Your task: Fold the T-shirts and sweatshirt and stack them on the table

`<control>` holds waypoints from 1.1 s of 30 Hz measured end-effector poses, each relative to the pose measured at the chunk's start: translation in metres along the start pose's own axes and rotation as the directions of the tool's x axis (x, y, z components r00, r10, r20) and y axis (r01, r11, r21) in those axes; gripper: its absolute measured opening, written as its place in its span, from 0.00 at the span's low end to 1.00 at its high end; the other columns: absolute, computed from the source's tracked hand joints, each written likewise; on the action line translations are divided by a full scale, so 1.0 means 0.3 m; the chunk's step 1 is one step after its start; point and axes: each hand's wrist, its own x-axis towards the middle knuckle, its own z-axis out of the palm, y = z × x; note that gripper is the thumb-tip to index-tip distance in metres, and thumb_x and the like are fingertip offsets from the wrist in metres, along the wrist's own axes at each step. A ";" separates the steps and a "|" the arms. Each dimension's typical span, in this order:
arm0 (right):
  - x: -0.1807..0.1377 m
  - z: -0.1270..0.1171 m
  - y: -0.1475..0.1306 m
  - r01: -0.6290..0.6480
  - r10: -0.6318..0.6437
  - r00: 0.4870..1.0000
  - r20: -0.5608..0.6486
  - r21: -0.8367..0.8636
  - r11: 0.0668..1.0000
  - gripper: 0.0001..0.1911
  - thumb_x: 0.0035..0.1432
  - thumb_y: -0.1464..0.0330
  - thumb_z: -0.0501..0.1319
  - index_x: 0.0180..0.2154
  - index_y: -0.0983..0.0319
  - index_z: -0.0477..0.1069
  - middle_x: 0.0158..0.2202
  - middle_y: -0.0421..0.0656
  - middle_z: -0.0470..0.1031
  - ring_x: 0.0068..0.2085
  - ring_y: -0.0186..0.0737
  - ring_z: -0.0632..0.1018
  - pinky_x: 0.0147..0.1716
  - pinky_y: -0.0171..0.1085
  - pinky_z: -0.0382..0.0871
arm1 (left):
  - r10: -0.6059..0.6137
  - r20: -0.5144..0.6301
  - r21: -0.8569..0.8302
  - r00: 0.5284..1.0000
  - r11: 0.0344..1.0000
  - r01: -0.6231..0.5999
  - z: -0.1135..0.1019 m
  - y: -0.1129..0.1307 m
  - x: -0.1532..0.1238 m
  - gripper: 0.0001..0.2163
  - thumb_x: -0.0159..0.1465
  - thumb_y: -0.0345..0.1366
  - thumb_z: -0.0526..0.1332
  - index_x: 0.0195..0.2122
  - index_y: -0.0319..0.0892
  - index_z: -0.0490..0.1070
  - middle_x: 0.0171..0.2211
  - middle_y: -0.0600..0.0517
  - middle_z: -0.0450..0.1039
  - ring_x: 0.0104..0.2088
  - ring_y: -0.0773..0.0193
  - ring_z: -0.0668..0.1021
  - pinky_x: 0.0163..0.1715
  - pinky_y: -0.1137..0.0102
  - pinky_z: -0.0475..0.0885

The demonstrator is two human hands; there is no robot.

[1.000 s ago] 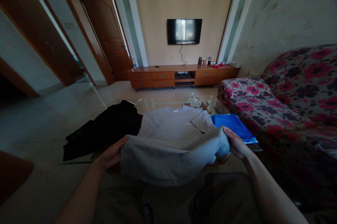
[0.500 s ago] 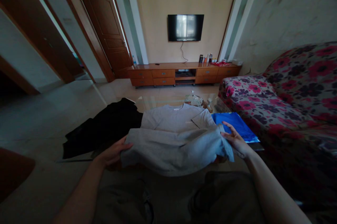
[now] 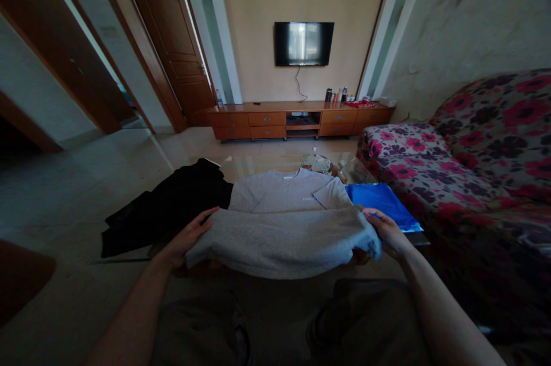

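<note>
A light grey T-shirt (image 3: 282,240) lies face up on a low glass table, its collar at the far side and its lower part raised in a loose fold toward me. My left hand (image 3: 192,238) grips the fold's left edge, fingers reaching along its top corner. At the opposite corner my right hand (image 3: 386,233) pinches the cloth between thumb and fingers. The cloth between both hands sags over the table's near edge. Part of the left thumb is hidden by fabric.
Dark black clothing (image 3: 167,205) lies to the left of the shirt. A blue folded item in clear plastic (image 3: 385,204) is on the right. Small glassware (image 3: 342,171) stands at the back of the glass table (image 3: 245,164). A floral sofa (image 3: 430,182) borders the right side.
The raised fold has been pulled straighter and its top edge is smoother. My left hand has moved slightly up at the corner; the right fingers have closed in on the cloth.
</note>
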 end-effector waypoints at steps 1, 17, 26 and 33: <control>-0.001 0.002 -0.011 -0.026 0.026 1.000 0.007 0.053 0.998 0.19 0.55 0.57 0.72 0.47 0.55 0.76 0.45 0.42 0.82 0.41 0.42 0.82 0.38 0.36 0.78 | -0.039 -0.002 -0.042 0.999 0.998 0.039 -0.006 -0.001 0.005 0.35 0.59 0.49 0.70 0.66 0.50 0.66 0.61 0.43 0.72 0.41 0.55 0.82 0.36 0.67 0.78; -0.074 0.062 -0.097 -0.060 0.036 0.975 0.219 0.104 0.993 0.41 0.44 0.71 0.77 0.59 0.45 0.70 0.58 0.38 0.77 0.51 0.45 0.81 0.47 0.40 0.80 | 0.087 0.036 -0.240 0.996 0.968 -0.076 0.034 0.010 0.014 0.41 0.55 0.32 0.75 0.68 0.55 0.62 0.61 0.45 0.72 0.57 0.54 0.78 0.52 0.68 0.75; 0.012 -0.025 0.038 -0.082 0.084 0.995 0.048 -0.045 0.996 0.14 0.49 0.62 0.76 0.39 0.57 0.83 0.45 0.44 0.84 0.42 0.46 0.83 0.41 0.40 0.78 | 0.000 0.035 -0.258 0.999 0.966 0.009 -0.001 -0.026 0.047 0.26 0.58 0.32 0.72 0.58 0.42 0.75 0.56 0.41 0.76 0.47 0.53 0.82 0.47 0.61 0.80; -0.043 0.032 -0.070 -0.085 0.064 0.973 0.222 0.083 0.993 0.34 0.44 0.74 0.66 0.56 0.52 0.77 0.60 0.41 0.75 0.55 0.53 0.80 0.48 0.45 0.79 | 0.091 0.133 -0.361 0.987 0.932 -0.037 0.008 0.001 0.017 0.38 0.51 0.23 0.65 0.66 0.45 0.67 0.64 0.43 0.68 0.56 0.51 0.78 0.59 0.57 0.73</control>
